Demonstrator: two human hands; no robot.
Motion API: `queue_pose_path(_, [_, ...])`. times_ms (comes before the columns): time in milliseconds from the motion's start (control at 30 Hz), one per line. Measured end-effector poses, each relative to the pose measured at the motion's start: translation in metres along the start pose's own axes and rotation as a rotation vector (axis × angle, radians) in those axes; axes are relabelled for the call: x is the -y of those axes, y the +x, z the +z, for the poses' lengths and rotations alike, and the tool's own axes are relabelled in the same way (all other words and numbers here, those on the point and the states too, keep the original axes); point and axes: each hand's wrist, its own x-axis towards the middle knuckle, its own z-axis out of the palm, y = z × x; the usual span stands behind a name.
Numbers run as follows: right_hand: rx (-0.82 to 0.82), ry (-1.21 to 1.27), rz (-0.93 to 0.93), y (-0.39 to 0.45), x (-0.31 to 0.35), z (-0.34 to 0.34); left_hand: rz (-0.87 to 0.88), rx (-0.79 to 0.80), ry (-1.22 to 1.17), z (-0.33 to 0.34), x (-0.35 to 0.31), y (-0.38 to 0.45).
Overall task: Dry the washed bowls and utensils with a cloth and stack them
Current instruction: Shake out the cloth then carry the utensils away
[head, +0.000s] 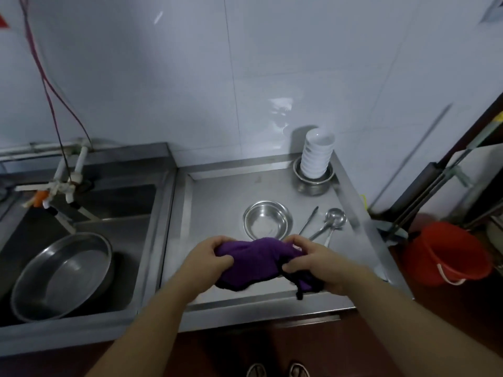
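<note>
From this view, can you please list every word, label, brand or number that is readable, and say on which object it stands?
None can be read.
Red sign at the left edge of the wall: cut off, no letters visible.
Paper or sign at the top right corner: blurred and cut off, unreadable.
White bowls, steel bowl, ladle, purple cloth, red bucket: no markings visible.

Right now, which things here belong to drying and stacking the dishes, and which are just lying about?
Part of the job:
purple cloth, gripped by both hands (left hand, right hand)
steel bowl
ladle
stack of white bowls

Just lying about:
large basin in the sink
red bucket
</note>
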Motion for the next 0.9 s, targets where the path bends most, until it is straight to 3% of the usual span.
queue_pose_path(133, [-0.095, -0.545, -0.038, -0.003, 0.031, 0.010, 0.096, 0.095, 0.305, -0.037, -0.019, 0.009])
queue_pose_path(267, [-0.214, -0.647, -0.025, 0.001, 0.054, 0.024, 0.180, 0.092, 0.432, -0.056, -0.030, 0.018])
queue_pose_path(433, [-0.332, -1.056, -0.230, 0.002, 0.078, 0.031, 0.235, 0.093, 0.549, -0.075, -0.044, 0.023])
queue_pose_path(600, [-0.399, -1.249, -0.370, -0.004, 0.103, 0.029, 0.323, 0.107, 0.611, -0.094, -0.066, 0.021])
queue_pose_path(767, [-0.333, -1.339, -0.473, -0.017, 0.120, 0.022, 0.547, -0.099, 0.651, -0.108, -0.094, 0.018])
queue_pose_path(900, [-0.435, -1.400, -0.621, -0.020, 0.128, 0.021, 0.665, -0.163, 0.786, -0.108, -0.114, 0.019])
